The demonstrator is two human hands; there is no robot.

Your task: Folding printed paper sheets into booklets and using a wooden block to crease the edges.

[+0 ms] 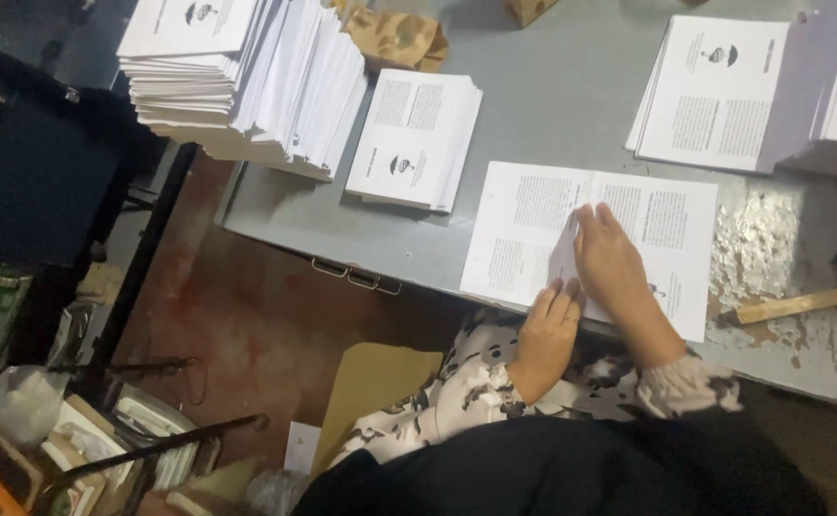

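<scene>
Hands meet over a large white printed paper sheet (533, 234) lying flat on the grey metal table (552, 105), just right of the frame's centre. I see the right hand (612, 263) resting palm down on the sheet, fingers stretched toward the upper left and pressing a raised fold of the paper; it lies open and flat, clasping nothing. The left hand (545, 330) sits at the sheet's lower edge, near the table's front rim, fingers loosely curled with their tips on the paper's border; I cannot tell whether it pinches the edge. Both wrists wear white sleeves with black blotches.

Upper left of the frame holds a tall slanted stack of white printed sheets (246, 76), and just to its right lies a small pile of folded white leaflets (414, 139). Another pile of printed white leaflets (710, 91) lies at upper right. A wooden stick (801, 304) lies at the right edge, on a flaking patch of table.
</scene>
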